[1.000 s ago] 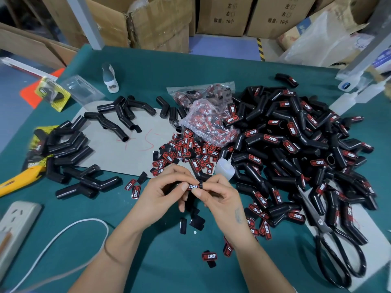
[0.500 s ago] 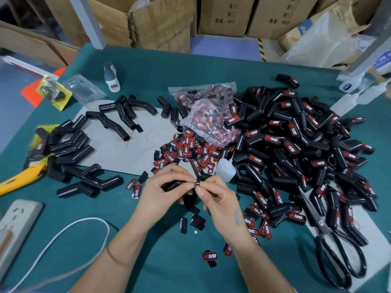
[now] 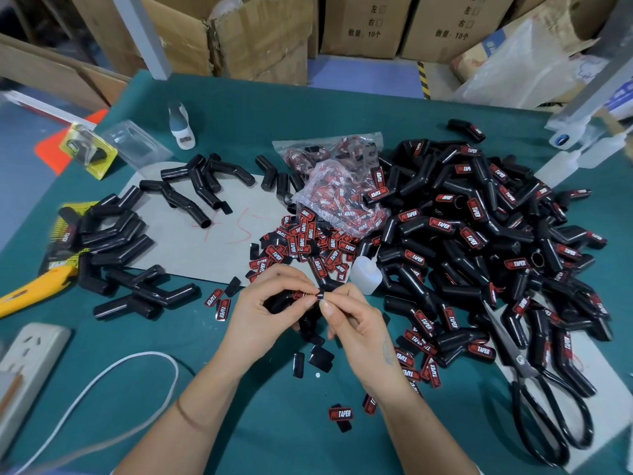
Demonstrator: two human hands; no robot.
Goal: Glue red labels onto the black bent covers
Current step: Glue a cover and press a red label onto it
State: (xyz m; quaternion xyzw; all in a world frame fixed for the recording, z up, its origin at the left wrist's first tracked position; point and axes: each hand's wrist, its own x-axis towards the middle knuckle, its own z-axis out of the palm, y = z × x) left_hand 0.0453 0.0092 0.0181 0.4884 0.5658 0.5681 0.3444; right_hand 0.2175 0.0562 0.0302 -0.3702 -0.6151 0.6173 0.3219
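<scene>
Hands are meeting over the green table: left hand is curling around a black cover, right hand is pinching a label against it. Judging by this, the label-sticking step is underway; pressing it flat comes next.

Bright, even overhead light; soft shadows, glossy glare, edges bowed.
</scene>
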